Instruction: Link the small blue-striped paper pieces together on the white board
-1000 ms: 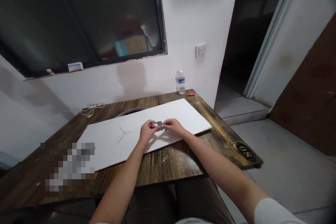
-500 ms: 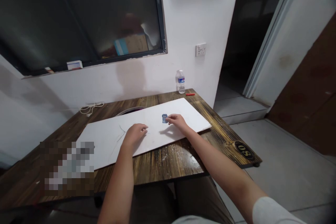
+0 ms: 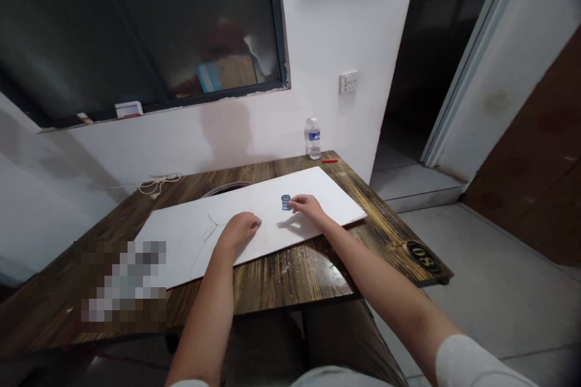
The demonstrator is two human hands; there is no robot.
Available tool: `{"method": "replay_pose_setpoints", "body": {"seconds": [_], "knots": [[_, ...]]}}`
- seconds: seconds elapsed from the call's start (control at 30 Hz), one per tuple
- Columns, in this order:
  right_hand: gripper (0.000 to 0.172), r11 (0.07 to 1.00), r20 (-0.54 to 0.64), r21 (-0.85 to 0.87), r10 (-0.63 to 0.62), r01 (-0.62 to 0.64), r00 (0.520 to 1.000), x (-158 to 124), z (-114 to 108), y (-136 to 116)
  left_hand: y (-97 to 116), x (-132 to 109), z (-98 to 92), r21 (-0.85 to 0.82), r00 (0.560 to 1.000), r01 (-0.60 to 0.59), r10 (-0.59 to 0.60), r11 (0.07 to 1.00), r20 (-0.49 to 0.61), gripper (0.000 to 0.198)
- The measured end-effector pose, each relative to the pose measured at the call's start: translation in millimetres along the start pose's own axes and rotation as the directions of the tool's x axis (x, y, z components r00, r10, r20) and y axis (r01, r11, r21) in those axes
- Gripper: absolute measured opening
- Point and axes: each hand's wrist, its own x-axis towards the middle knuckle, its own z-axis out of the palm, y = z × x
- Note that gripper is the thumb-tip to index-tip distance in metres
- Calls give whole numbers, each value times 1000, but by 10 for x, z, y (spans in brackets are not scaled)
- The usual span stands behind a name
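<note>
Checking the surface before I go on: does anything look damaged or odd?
Yes. The white board has a forked crack just left of the left hand. White dust is strewn on the table near its front edge.

A dark-stained wooden table (image 3: 295, 272), its grain plain to see, carries a low gloss that catches the light near its front edge, where a white powdery smear (image 3: 297, 261) dulls the finish. On it lies a smooth, matt white board (image 3: 190, 242), marked by a thin branching crack. A small blue piece (image 3: 285, 202) on the board looks like plastic. At the table's far right corner stands a clear plastic bottle (image 3: 312, 139). Matt white wall paint, dark glossy window glass (image 3: 136, 24), a white cloth sleeve (image 3: 472, 363).
</note>
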Motion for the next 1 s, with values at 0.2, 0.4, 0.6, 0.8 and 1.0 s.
{"method": "replay_pose_setpoints", "body": {"seconds": [0.2, 0.4, 0.6, 0.8, 1.0], "knots": [[32, 1000, -3, -9, 8, -8, 1000, 18, -3, 37, -1, 33, 18, 128, 991, -122, 113, 984, 72, 22], [31, 1000, -7, -10, 20, -20, 1000, 21, -15, 37, 23, 34, 48, 142, 998, -58, 57, 988, 12, 27], [30, 999, -12, -15, 35, -35, 999, 4, -12, 13, 110, 6, 25, 208, 998, 10, 4, 978, -68, 40], [30, 999, -5, -19, 26, -26, 1000, 11, -16, 5, 133, -1, 30, 162, 991, 84, -66, 983, -113, 28], [31, 999, 10, -32, 5, -5, 1000, 11, -10, 25, 125, 108, 186, -315, 928, 189, -274, 930, -253, 17]]}}
